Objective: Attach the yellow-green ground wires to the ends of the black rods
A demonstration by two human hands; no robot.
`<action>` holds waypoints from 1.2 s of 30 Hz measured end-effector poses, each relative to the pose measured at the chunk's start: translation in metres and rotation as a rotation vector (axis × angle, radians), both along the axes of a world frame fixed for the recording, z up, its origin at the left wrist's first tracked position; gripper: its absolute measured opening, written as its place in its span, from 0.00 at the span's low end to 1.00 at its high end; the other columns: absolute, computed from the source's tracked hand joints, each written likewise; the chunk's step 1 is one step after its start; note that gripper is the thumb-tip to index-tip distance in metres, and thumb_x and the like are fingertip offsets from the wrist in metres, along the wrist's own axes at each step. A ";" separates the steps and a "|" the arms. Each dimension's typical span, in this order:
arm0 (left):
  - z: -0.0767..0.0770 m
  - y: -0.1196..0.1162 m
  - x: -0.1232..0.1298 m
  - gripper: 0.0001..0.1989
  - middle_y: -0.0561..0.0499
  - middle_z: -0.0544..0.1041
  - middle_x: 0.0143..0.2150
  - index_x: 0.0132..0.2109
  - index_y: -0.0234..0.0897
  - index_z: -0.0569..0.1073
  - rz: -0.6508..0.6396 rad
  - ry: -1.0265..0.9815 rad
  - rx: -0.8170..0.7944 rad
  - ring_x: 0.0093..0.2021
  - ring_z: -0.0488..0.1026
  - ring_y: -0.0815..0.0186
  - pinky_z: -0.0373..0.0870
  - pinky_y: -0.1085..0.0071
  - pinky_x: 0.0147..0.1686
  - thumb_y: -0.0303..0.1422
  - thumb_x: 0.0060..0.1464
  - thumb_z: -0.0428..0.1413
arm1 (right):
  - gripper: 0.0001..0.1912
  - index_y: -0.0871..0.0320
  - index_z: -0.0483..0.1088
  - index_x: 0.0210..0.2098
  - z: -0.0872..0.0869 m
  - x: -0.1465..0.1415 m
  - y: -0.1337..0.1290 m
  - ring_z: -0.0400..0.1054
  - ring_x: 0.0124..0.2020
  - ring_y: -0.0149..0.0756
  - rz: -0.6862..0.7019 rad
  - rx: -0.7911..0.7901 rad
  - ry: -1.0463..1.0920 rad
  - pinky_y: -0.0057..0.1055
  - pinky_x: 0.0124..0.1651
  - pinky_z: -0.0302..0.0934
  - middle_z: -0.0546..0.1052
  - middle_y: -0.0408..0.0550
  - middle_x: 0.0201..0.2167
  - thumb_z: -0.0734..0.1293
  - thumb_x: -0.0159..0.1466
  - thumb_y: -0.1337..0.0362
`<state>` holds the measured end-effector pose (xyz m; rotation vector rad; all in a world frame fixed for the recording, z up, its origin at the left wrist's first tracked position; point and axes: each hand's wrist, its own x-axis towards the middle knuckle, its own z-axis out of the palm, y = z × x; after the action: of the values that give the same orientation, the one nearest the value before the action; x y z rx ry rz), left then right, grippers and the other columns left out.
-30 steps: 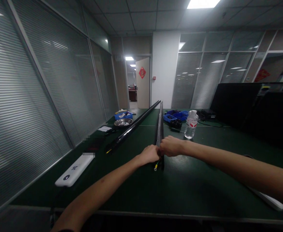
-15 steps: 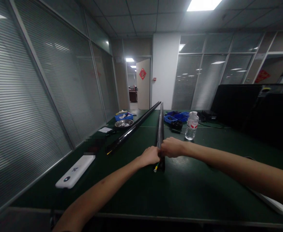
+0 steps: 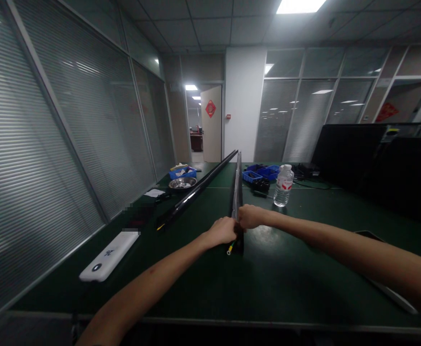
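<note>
A long dark profile bar (image 3: 237, 187) with a greyish upper face runs away from me along the green table (image 3: 196, 283). Near its close end, my left hand (image 3: 222, 230) is closed at the bar's left side. My right hand (image 3: 250, 216) is closed in a fist against the right side, almost touching the left. What the fingertips pinch is hidden behind the knuckles. From the bar's near end pokes a green-yellow wire with a ring terminal (image 3: 229, 250). To the left lies a second long black bar (image 3: 192, 196), with a yellow tip at its near end.
A water bottle (image 3: 283, 186) stands right of the bar. Blue bins (image 3: 252, 177) sit behind it. On the left are a metal bowl (image 3: 182, 184), a blue basket (image 3: 192, 174) and a white case-like object (image 3: 110, 255). Black monitors (image 3: 350, 154) stand at the right.
My camera view has shifted slightly, so everything sits a little further left. Both hands stay closed at the same place on the bar.
</note>
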<state>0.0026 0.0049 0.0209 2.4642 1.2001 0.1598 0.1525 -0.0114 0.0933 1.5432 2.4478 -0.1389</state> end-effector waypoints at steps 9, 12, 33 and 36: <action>-0.001 0.000 0.001 0.10 0.45 0.81 0.43 0.43 0.38 0.77 0.056 0.058 0.022 0.42 0.79 0.57 0.70 0.73 0.34 0.30 0.52 0.57 | 0.12 0.60 0.80 0.38 -0.001 0.013 -0.011 0.78 0.38 0.45 0.480 0.251 -0.177 0.33 0.39 0.66 0.82 0.57 0.35 0.64 0.66 0.65; -0.001 -0.001 0.002 0.09 0.43 0.80 0.43 0.42 0.37 0.77 0.064 0.078 0.046 0.42 0.79 0.56 0.70 0.73 0.34 0.31 0.53 0.57 | 0.12 0.61 0.80 0.38 -0.003 0.010 -0.014 0.78 0.40 0.47 0.460 0.240 -0.174 0.34 0.40 0.67 0.81 0.58 0.36 0.64 0.65 0.65; -0.003 0.002 0.002 0.10 0.46 0.80 0.44 0.44 0.41 0.76 0.047 0.068 0.032 0.43 0.78 0.57 0.70 0.72 0.36 0.30 0.54 0.56 | 0.12 0.58 0.80 0.41 0.004 0.013 -0.010 0.77 0.38 0.44 0.529 0.250 -0.216 0.31 0.38 0.64 0.81 0.56 0.34 0.64 0.67 0.63; -0.003 0.002 0.002 0.11 0.43 0.80 0.45 0.45 0.38 0.76 0.058 0.089 0.029 0.43 0.78 0.56 0.71 0.71 0.36 0.31 0.53 0.57 | 0.14 0.58 0.80 0.42 0.003 0.012 0.000 0.77 0.39 0.45 0.449 0.196 -0.166 0.31 0.37 0.64 0.81 0.56 0.37 0.65 0.65 0.60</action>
<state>0.0043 0.0073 0.0183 2.4864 1.3158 0.0856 0.1642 -0.0113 0.0959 0.9810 2.6570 0.3036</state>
